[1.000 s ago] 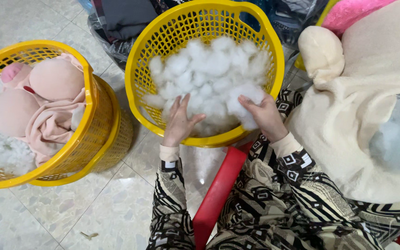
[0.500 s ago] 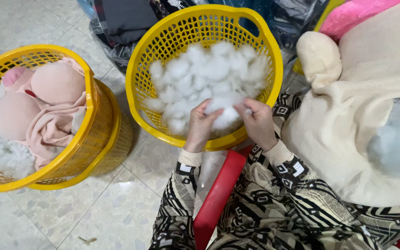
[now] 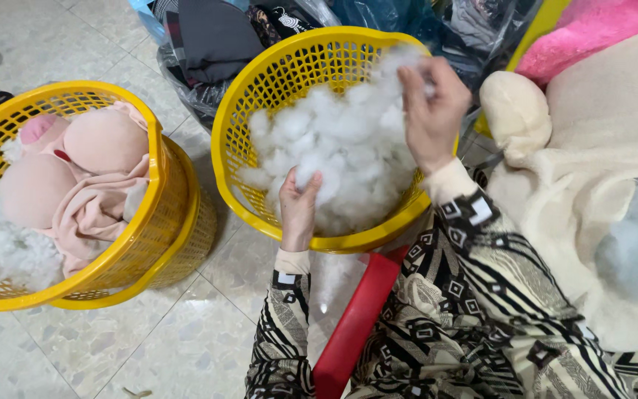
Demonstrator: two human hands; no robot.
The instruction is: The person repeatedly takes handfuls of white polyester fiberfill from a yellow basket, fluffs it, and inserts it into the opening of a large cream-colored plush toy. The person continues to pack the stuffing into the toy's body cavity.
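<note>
A round yellow basket (image 3: pixel 239 111) full of white fluffy stuffing (image 3: pixel 334 140) stands in front of me. My left hand (image 3: pixel 298 210) grips a wad of the stuffing at the basket's near rim. My right hand (image 3: pixel 431 111) is raised above the basket's right side, pinching a long tuft that stretches down to the pile. Both arms wear black and white patterned sleeves.
A second yellow basket (image 3: pixel 153 214) at the left holds pink plush pieces (image 3: pixel 83 170) and some white stuffing. A large cream plush toy (image 3: pixel 592 170) lies at my right. A red stool edge (image 3: pixel 356 325) is under me. Dark bags (image 3: pixel 208 37) sit behind on the tiled floor.
My right hand has lifted up and to the right, drawing a tuft of stuffing out of the pile. My left hand stayed low at the near rim, holding stuffing.
</note>
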